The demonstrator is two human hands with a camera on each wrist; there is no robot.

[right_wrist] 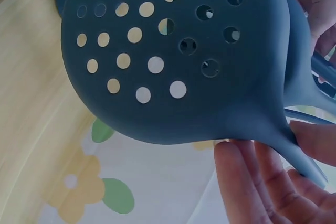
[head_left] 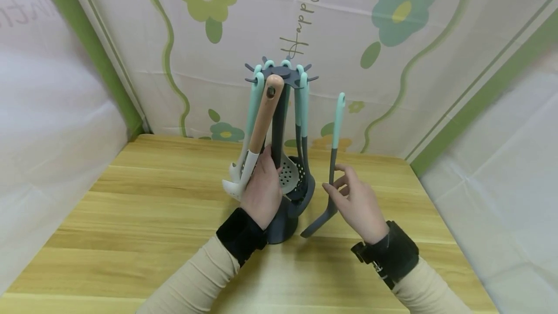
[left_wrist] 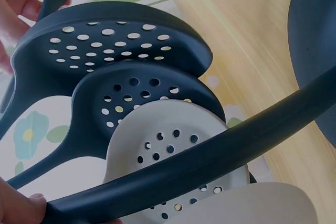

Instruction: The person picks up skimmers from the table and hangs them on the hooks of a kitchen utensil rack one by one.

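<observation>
A dark grey utensil stand [head_left: 281,227] with a hooked top [head_left: 283,72] stands upright on the table. Around it hang mint-handled utensils, among them a pale grey perforated skimmer [head_left: 287,174] and dark perforated heads [left_wrist: 126,90]. A white utensil with a wooden handle [head_left: 266,115] is at the front left. My left hand [head_left: 263,190] reaches in behind it and grips the stand's dark post [left_wrist: 199,158]. Apart from the stand at the right, my right hand [head_left: 359,202] pinches a perforated turner [right_wrist: 157,66] by its neck. Its mint handle [head_left: 339,115] points up, its head angled down.
The wooden table [head_left: 152,207] carries the stand near its middle. A printed cloth [head_left: 261,13] with flowers rises behind the table's far edge. White cloth sides with green bands [head_left: 479,96] close in left and right.
</observation>
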